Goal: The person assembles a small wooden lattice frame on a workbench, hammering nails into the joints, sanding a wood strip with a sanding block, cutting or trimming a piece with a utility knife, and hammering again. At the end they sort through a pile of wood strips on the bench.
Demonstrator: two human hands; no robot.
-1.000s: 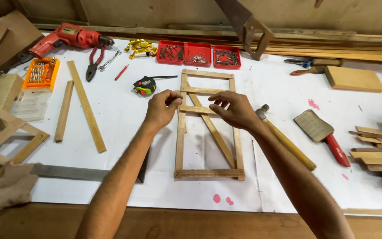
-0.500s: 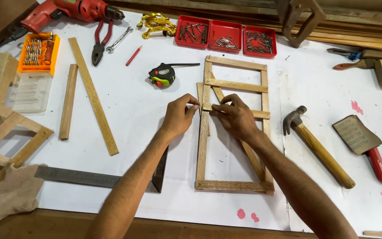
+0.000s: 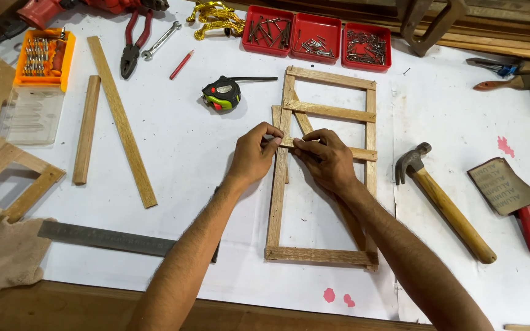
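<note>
The frame (image 3: 323, 165) lay flat on the white sheet (image 3: 203, 147), mid-bench: a narrow ladder of rough, pale wood strips, two long rails joined by a top slat, a bottom slat and two cross slats in the upper half. A loose strip ran slantwise under it. Its long axis ran away from you, top end toward the red trays (image 3: 316, 37), bottom end near the bench edge, leaning slightly right at the top.

Your left hand (image 3: 254, 156) was pinched, thumb and forefinger closed on the left rail where the lower cross slat met it. Your right hand (image 3: 326, 160) rested on that slat, fingers curled, tips pressing the same joint. Whether something small sat between the fingertips, you couldn't tell from this view.

Tape measure (image 3: 222, 94) lay just left of the top. Hammer (image 3: 446, 199) lay to the right, well apart.
</note>
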